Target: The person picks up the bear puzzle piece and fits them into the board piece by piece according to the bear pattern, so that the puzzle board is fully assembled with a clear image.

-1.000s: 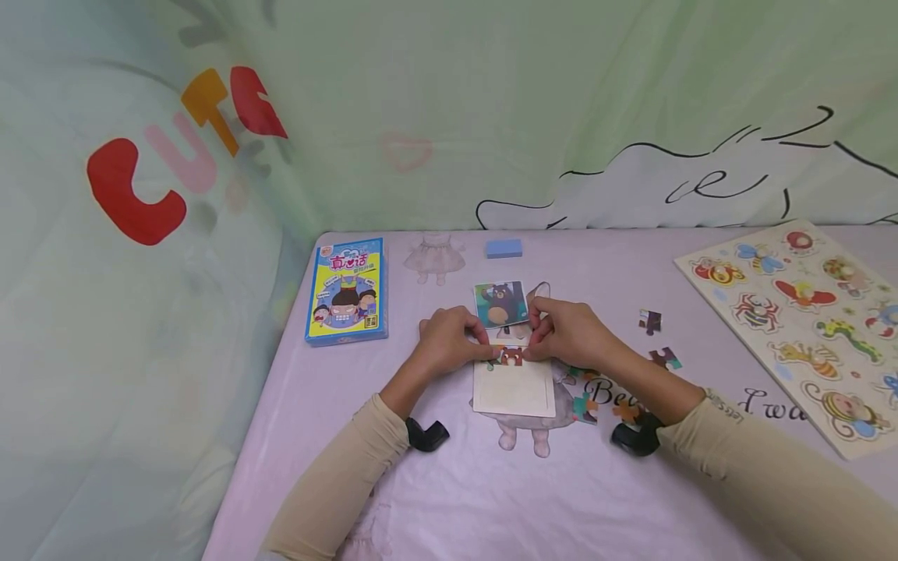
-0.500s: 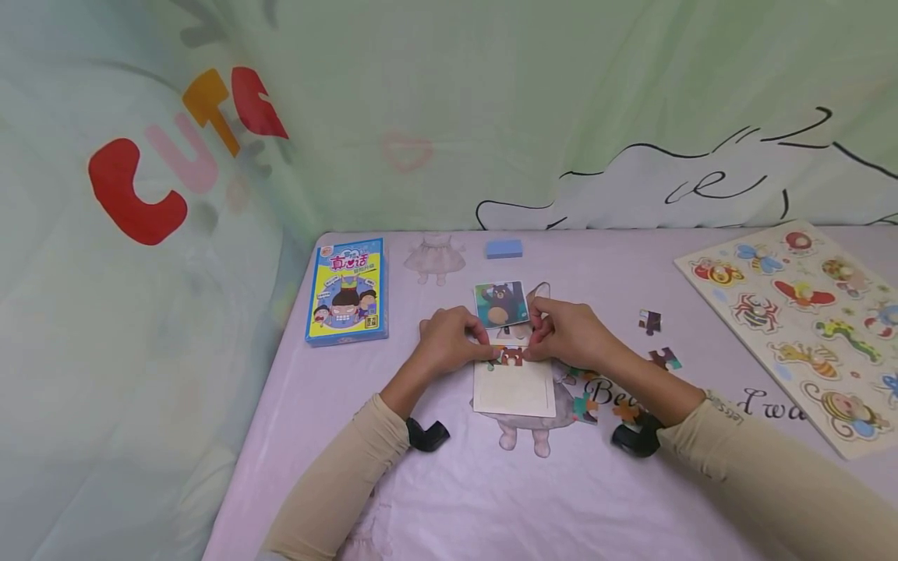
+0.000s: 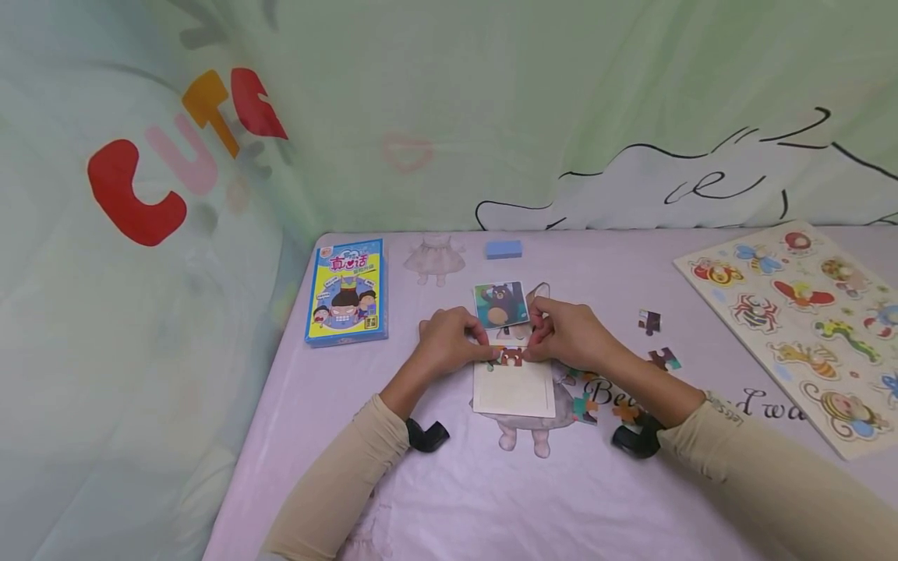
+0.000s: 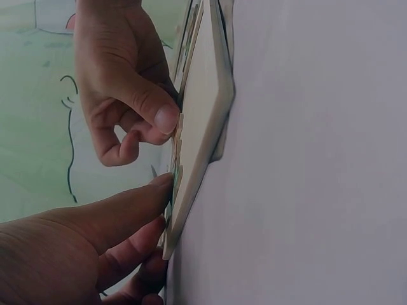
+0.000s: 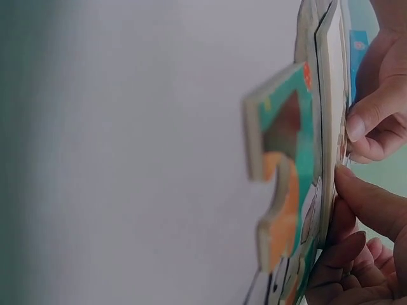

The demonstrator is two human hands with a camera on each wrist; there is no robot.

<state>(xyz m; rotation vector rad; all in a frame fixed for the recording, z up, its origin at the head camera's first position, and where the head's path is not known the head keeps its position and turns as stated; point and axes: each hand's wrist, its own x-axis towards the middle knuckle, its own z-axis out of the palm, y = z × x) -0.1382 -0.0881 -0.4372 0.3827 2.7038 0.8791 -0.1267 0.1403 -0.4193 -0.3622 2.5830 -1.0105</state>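
A pale square puzzle tray (image 3: 514,393) lies in front of the person, with small jigsaw pieces (image 3: 512,356) along its far edge; one shows a brown bear's face. My left hand (image 3: 447,339) pinches at the left end of these pieces, its thumb on top. From the other side my right hand (image 3: 568,333) pinches at the bear-face piece, thumb pressed down. Both thumbs (image 4: 166,119) lie close together in the wrist views. How the pieces interlock under the fingertips is hidden. Just beyond the tray is a square bear picture card (image 3: 501,304).
Loose jigsaw pieces (image 3: 585,407) lie under and beside the right forearm, with two more (image 3: 649,321) farther right. A blue-yellow card box (image 3: 347,292) stands left, a small blue block (image 3: 503,249) at the back. A wooden insect puzzle board (image 3: 800,312) lies at right.
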